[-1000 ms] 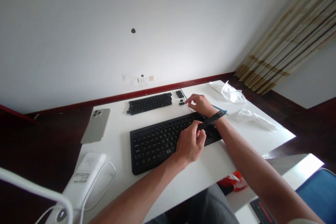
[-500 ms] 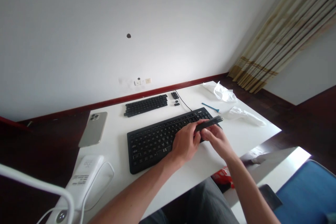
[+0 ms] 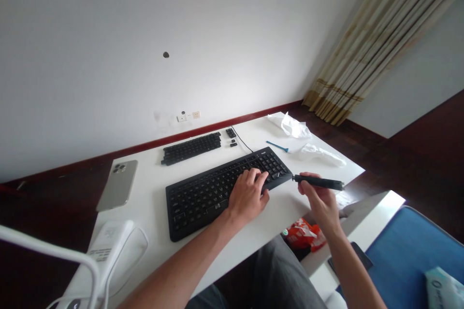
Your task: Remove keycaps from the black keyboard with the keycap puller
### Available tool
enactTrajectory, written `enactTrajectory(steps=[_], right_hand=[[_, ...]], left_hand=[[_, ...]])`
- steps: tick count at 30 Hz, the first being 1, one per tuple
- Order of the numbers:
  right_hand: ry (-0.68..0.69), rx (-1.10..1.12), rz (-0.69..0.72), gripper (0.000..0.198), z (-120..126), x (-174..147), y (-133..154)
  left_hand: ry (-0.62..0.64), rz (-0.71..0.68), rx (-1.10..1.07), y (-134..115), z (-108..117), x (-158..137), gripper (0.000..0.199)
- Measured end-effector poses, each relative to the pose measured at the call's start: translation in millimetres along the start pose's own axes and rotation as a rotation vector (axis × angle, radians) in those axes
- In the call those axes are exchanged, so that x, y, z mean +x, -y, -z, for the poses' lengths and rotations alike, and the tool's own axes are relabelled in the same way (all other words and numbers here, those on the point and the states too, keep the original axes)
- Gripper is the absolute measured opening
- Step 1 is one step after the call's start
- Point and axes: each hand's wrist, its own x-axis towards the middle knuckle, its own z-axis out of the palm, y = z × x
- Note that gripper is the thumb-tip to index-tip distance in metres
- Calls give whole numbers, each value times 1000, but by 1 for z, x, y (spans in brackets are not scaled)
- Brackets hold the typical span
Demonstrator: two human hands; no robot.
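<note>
A black keyboard (image 3: 203, 198) lies on the white table, its main area showing small pale marks where keycaps would sit. My left hand (image 3: 250, 193) rests palm down on its right part, fingers apart and holding nothing. To the right of the keyboard, above the table edge, my right hand (image 3: 321, 198) grips a black pen-shaped tool (image 3: 321, 182). A short narrow tip on the tool points left toward the keyboard's corner. Behind the keyboard, black keycaps (image 3: 192, 148) are laid out in rows, with a smaller group of keycaps (image 3: 231, 133) beside them.
On the left are a phone (image 3: 118, 186) and a white power strip (image 3: 108, 251) with cables. A blue stick tool (image 3: 277, 146) and crumpled white plastic bags (image 3: 321, 154) lie at the right. Below the edge are a red bag (image 3: 304, 235) and a blue seat (image 3: 409, 241).
My hands have parted. The right one carried the black tool right, off the keyboard, and turned it level; the left let go of the tool and spread onto the keys.
</note>
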Motion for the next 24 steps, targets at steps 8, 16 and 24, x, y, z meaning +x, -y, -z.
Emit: enactTrajectory(steps=[8, 16, 24], right_hand=[[81, -67, -33, 29, -9, -6, -2], [159, -46, -85, 32, -6, 0, -4], [318, -109, -59, 33, -6, 35, 5]], left_hand=[[36, 37, -1, 4, -2, 5, 48], [56, 89, -85, 4, -7, 11, 43], [75, 115, -107, -1, -7, 13, 38]])
